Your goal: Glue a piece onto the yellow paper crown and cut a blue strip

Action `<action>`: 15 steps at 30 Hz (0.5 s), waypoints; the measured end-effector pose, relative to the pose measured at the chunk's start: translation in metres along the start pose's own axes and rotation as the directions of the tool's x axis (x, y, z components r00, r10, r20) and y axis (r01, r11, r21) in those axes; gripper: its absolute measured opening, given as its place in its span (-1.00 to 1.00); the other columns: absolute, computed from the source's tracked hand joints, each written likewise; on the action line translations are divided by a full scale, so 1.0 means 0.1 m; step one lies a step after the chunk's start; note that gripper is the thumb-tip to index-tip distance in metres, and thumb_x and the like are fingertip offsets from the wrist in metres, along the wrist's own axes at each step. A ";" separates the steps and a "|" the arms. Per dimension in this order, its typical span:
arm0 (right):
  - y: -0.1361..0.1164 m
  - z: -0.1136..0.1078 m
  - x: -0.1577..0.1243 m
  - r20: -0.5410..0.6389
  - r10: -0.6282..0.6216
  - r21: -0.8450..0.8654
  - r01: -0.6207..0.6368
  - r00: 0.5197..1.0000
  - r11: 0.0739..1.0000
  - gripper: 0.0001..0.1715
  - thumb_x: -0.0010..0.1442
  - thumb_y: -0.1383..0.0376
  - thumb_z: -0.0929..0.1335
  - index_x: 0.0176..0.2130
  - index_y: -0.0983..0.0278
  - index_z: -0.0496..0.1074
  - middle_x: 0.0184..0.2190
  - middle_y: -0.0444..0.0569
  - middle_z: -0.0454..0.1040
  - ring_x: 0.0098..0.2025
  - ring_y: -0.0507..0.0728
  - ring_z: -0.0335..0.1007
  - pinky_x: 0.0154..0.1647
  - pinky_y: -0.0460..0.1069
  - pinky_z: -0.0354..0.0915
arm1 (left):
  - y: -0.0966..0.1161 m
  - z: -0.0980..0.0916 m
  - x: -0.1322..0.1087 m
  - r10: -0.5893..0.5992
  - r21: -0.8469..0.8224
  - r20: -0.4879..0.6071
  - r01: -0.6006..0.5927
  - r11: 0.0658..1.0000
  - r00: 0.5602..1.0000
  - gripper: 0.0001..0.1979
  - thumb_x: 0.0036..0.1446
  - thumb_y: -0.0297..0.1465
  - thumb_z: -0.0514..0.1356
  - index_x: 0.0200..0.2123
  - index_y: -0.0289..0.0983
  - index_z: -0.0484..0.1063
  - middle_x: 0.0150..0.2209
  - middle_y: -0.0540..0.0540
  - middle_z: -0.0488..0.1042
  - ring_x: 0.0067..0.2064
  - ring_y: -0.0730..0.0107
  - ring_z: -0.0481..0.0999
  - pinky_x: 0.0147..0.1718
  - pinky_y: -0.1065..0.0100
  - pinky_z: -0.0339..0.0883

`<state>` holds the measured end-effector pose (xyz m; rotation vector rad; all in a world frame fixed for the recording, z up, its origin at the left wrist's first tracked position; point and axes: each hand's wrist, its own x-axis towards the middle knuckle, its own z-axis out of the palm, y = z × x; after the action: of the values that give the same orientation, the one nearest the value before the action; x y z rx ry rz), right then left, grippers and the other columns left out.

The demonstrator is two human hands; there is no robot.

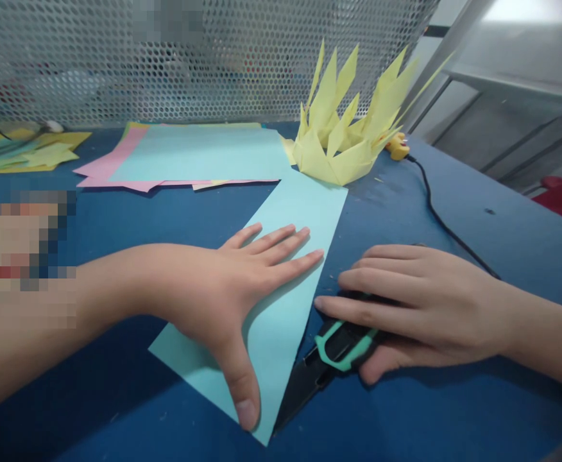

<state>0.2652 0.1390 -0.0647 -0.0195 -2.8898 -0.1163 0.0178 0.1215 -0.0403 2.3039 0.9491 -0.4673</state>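
A light blue paper strip [305, 218] lies slantwise on the blue table. My left hand [213, 282] presses flat on it, fingers spread and thumb near its lower end. To the right, my right hand [425, 308] is closed over a black and green utility knife [343, 346], its index finger stretched along the top. The dark blade points down and left, lying along the strip's right edge near the bottom corner. My palm hides the back of the handle. At the strip's far end stands a yellow folded-paper piece with upright pointed petals [339, 154].
Pink, blue and yellow paper sheets [199, 154] are stacked behind my left hand. More yellow paper pieces [35, 151] lie far left. A perforated metal panel [237, 64] closes the back. A yellow tool [397, 147] trails a black cord [435, 208] across the right. Part of the left is pixelated.
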 end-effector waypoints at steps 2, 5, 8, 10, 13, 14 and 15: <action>-0.01 0.01 -0.01 -0.028 0.002 0.016 -0.001 1.000 1.000 -0.45 0.35 -0.03 0.11 -0.01 0.33 0.32 -0.33 0.03 0.43 -0.35 0.12 0.33 -0.31 0.03 0.25 | 0.00 0.00 0.00 0.008 0.000 0.006 -0.008 1.000 1.000 0.39 -0.34 0.18 0.33 0.33 -0.06 -0.56 0.33 0.12 -0.76 0.35 -0.17 -0.64 0.21 -0.21 -0.68; 0.00 0.03 -0.02 -0.028 0.017 0.044 -0.016 0.999 0.999 -0.47 0.34 -0.03 0.12 -0.02 0.31 0.33 -0.32 0.03 0.42 -0.34 0.11 0.34 -0.28 0.04 0.26 | 0.00 -0.02 0.00 0.012 -0.005 0.009 -0.012 1.000 1.000 0.40 -0.34 0.17 0.34 0.32 -0.05 -0.58 0.33 0.12 -0.76 0.34 -0.23 -0.63 0.21 -0.23 -0.67; 0.08 0.01 -0.05 -0.042 0.037 0.062 -0.034 0.998 0.997 -0.50 0.34 -0.03 0.15 -0.05 0.30 0.34 -0.29 0.04 0.43 -0.28 0.12 0.36 -0.21 0.05 0.27 | 0.00 -0.02 0.00 0.005 -0.014 0.021 -0.004 1.000 1.000 0.41 -0.36 0.18 0.34 0.31 -0.03 -0.59 0.33 0.13 -0.77 0.34 -0.25 -0.63 0.20 -0.25 -0.66; 0.16 -0.01 -0.10 -0.039 0.050 0.064 -0.047 0.998 0.997 -0.53 0.32 -0.03 0.18 -0.08 0.29 0.33 -0.27 0.05 0.45 -0.25 0.13 0.37 -0.18 0.06 0.27 | 0.01 -0.02 0.00 0.001 -0.012 0.014 -0.001 1.000 1.000 0.40 -0.36 0.18 0.34 0.31 -0.01 -0.60 0.33 0.13 -0.77 0.34 -0.23 -0.63 0.21 -0.25 -0.66; 0.28 -0.03 -0.22 -0.061 0.142 0.085 -0.137 0.988 0.987 -0.59 0.29 -0.03 0.23 -0.13 0.26 0.28 -0.32 0.01 0.46 -0.34 0.10 0.34 -0.26 0.02 0.27 | 0.01 -0.02 -0.01 -0.007 -0.009 -0.003 0.007 1.000 1.000 0.40 -0.36 0.18 0.34 0.30 0.01 -0.61 0.32 0.13 -0.77 0.34 -0.23 -0.63 0.20 -0.26 -0.66; 0.31 -0.04 -0.26 -0.097 0.212 0.093 -0.203 0.972 0.975 -0.60 0.28 -0.03 0.24 -0.15 0.24 0.27 -0.36 -0.02 0.45 -0.38 0.08 0.32 -0.30 0.01 0.26 | 0.00 -0.02 -0.01 -0.006 -0.016 -0.002 0.006 1.000 1.000 0.40 -0.36 0.18 0.34 0.30 0.02 -0.61 0.33 0.12 -0.77 0.34 -0.23 -0.63 0.19 -0.27 -0.66; 0.34 -0.04 -0.30 -0.148 0.303 0.105 -0.290 0.941 0.951 -0.61 0.26 -0.05 0.26 -0.17 0.21 0.26 -0.39 -0.05 0.43 -0.42 0.07 0.30 -0.35 0.00 0.25 | 0.00 -0.02 -0.01 -0.003 -0.026 0.001 0.003 1.000 1.000 0.40 -0.37 0.18 0.34 0.30 0.02 -0.60 0.33 0.12 -0.76 0.33 -0.23 -0.64 0.19 -0.27 -0.67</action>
<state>0.2960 0.1724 -0.0654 -0.4106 -2.6879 0.0543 0.0172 0.1221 -0.0376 2.2787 0.9534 -0.4548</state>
